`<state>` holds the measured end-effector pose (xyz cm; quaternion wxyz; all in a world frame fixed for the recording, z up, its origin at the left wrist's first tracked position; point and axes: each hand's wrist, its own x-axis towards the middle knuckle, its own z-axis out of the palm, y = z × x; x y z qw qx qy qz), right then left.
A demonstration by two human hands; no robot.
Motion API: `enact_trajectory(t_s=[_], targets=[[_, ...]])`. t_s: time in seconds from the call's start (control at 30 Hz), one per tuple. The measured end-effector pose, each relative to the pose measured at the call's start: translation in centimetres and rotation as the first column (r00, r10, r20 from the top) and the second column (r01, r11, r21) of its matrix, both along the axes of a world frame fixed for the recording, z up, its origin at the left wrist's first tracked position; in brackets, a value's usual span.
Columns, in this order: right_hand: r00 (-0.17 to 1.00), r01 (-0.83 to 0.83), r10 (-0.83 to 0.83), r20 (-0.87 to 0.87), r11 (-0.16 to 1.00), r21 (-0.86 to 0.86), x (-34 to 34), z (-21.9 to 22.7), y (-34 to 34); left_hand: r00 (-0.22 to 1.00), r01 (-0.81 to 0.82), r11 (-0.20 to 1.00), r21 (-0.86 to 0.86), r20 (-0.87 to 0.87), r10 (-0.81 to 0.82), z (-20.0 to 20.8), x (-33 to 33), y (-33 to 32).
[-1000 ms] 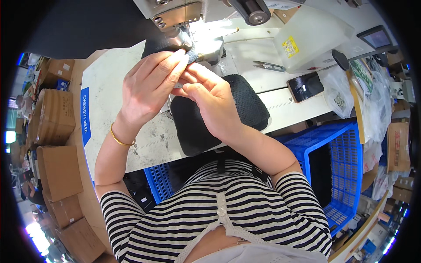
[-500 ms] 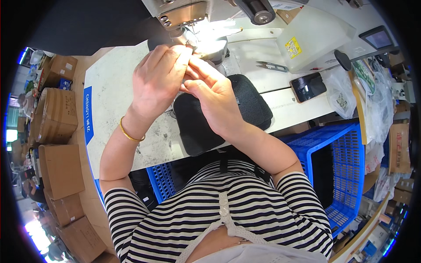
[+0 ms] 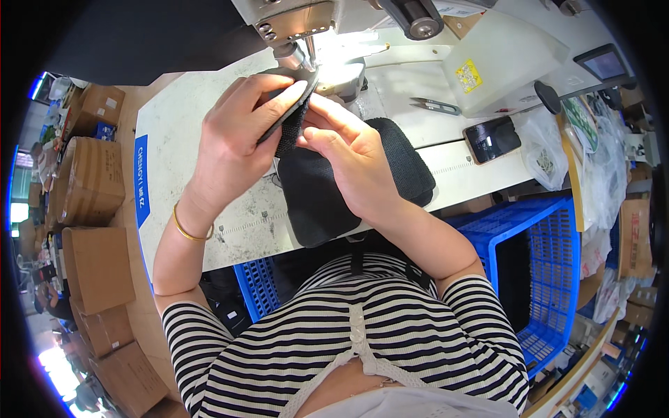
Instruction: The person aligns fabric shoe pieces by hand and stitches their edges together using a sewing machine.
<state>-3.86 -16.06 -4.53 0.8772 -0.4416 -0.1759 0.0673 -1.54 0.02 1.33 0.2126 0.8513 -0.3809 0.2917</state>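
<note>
My left hand (image 3: pixel 237 136) grips a padded black fabric piece (image 3: pixel 290 132) with a rounded edge, its thumb and fingers closed round it. The piece stands tilted just below the needle area of a sewing machine (image 3: pixel 296 24). On its right side, my right hand (image 3: pixel 355 157) has its fingers bent together against the lower edge; whatever they pinch is hidden. Under my hands, a black case with a smooth panel (image 3: pixel 317 202) and a mesh-textured panel (image 3: pixel 404 164) lies at the table's near edge. Whether the held piece joins this case, I cannot tell.
Thread snips (image 3: pixel 435 106) and a phone (image 3: pixel 492 139) lie on the white table (image 3: pixel 181 167) to the right. A clear plastic bag (image 3: pixel 543 157) sits beside the phone. Below stands a blue crate (image 3: pixel 536 279). Cardboard boxes (image 3: pixel 97 268) are stacked on the left.
My left hand has shifted slightly left and down, its fingers opening out from over the work. The black fabric piece, hidden before, now shows between my hands, tilted upward.
</note>
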Motion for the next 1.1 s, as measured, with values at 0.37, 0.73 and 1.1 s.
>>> enact_trajectory(t_s=[0.37, 0.73, 1.1], targets=[[0.995, 0.095, -0.082, 0.056, 0.952, -0.29, -0.8, 0.0, -1.6, 0.978, -0.176, 0.984, 0.009, 0.117, 0.174, -2.5, -2.1, -2.9], [0.994, 0.107, -0.088, 0.066, 0.92, -0.377, -2.0, 0.4, -3.0, 0.95, 0.004, 1.0, 0.023, 0.313, -0.011, -3.4, -3.9, -1.4], [0.986, 0.147, -0.164, -0.014, 0.914, -0.379, -1.8, 1.1, -3.0, 0.884, -0.159, 0.987, 0.033, 0.449, 0.127, -4.7, -3.2, -1.8]])
